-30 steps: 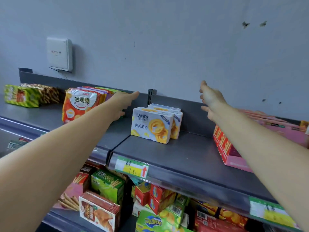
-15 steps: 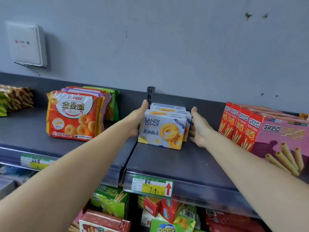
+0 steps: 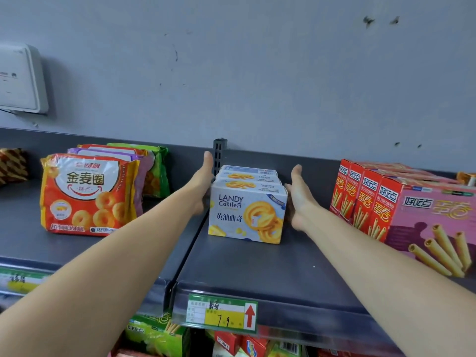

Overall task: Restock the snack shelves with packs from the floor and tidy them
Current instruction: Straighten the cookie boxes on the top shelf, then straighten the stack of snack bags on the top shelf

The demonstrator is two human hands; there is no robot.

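Squarely between two flat palms stands a row of white-and-blue cardboard cookie boxes (image 3: 247, 217), on the dark grey metal shelf (image 3: 257, 266) near its back wall. The left hand (image 3: 203, 184) presses the row's left side and the right hand (image 3: 296, 197) its right side. Both sets of fingers (image 3: 207, 163) are straight and together, reaching back alongside the rear boxes. An orange snack bag (image 3: 87, 194) stands well left of them.
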